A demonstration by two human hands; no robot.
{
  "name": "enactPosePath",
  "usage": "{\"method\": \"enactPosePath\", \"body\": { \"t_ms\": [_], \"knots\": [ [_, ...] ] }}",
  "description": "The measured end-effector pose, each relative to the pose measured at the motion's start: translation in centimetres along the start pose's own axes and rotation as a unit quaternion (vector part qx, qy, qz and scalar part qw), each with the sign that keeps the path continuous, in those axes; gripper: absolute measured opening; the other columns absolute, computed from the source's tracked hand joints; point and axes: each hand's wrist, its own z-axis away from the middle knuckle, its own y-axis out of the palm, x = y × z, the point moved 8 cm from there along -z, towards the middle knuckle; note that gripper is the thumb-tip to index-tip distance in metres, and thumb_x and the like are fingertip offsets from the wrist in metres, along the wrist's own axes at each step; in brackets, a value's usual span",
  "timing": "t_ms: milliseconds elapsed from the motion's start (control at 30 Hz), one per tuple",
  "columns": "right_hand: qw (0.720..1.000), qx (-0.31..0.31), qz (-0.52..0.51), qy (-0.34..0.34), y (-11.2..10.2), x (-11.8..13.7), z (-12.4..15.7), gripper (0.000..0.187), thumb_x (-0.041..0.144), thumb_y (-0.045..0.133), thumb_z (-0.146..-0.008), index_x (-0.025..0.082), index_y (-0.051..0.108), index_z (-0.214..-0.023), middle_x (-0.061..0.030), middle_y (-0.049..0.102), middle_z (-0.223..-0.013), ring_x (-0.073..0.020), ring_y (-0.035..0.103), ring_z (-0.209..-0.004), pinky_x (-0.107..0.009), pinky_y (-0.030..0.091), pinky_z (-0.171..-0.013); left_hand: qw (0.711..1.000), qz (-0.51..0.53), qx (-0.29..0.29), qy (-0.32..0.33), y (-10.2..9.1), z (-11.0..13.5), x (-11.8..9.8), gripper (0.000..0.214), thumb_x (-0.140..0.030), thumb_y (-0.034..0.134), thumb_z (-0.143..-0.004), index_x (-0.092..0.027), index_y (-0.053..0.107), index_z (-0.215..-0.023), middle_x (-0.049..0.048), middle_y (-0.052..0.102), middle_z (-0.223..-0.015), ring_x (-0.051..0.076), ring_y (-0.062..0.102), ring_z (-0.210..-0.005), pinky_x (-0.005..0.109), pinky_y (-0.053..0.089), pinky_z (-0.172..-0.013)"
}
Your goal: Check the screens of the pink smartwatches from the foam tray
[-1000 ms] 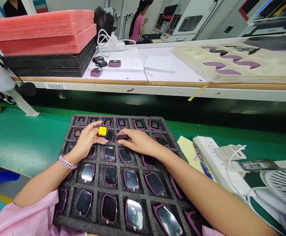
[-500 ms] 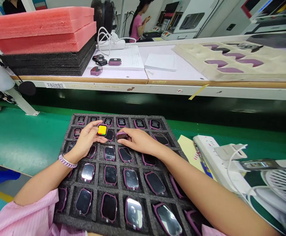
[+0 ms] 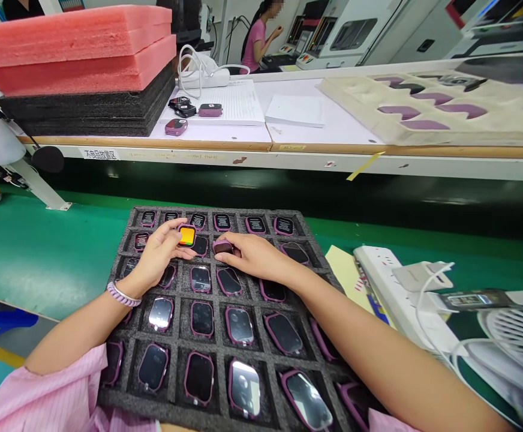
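Observation:
My left hand [image 3: 165, 249] holds a smartwatch [image 3: 186, 236] with a lit yellow-orange screen, gripped by its edges above the tray. In my right hand [image 3: 248, 255] is a second, purple-cased smartwatch [image 3: 222, 246], its screen dark, pinched between thumb and fingers over a compartment. Beneath both hands lies a dark grey foam tray [image 3: 178, 336] divided into compartments with purple-cased watches in them. Watches in the far row, such as one watch [image 3: 222, 222], show white text; most of the nearer ones have dark, reflective screens. My forearms cover some compartments.
A white power strip [image 3: 385, 276] with chargers and cables stands right of the tray. On the shelf behind are stacked red foam blocks [image 3: 81, 60], several loose watches [image 3: 176, 126], papers [image 3: 295, 111] and a cream tray [image 3: 355, 108]. A person [image 3: 256, 42] sits beyond.
The lit screen in my left hand has turned from plain yellow towards orange. Both hands stay almost in place; the view has shifted slightly.

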Motion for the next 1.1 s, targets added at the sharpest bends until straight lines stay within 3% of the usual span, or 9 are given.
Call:
{"method": "enactPosePath", "body": {
  "t_ms": [200,1100],
  "knots": [
    [1.0,-0.006,-0.003,-0.009,-0.04,0.07,0.01,0.015,0.027,0.063,-0.094,0.019,0.065,-0.107,-0.0037,0.072,-0.088,-0.0238,0.067,-0.074,-0.029,0.044,-0.065,0.997,-0.043,0.012,0.058,-0.06,-0.02,-0.33,0.06,-0.01,0.067,-0.07,-0.016,0.054,-0.129,0.0069,0.065,-0.111,0.006,0.066,-0.064,0.016,0.052,-0.058],
    [1.0,0.009,-0.013,0.0,0.12,-0.01,-0.05,0.018,0.027,0.063,-0.095,0.017,0.064,-0.109,-0.006,0.072,-0.094,-0.0255,0.067,-0.08,-0.032,0.047,-0.072,0.996,-0.066,0.003,0.061,-0.16,-0.05,-0.33,0.056,-0.016,0.068,-0.072,-0.017,0.055,-0.127,0.008,0.064,-0.111,0.007,0.064,-0.062,0.019,0.051,-0.057]
  ]
}}
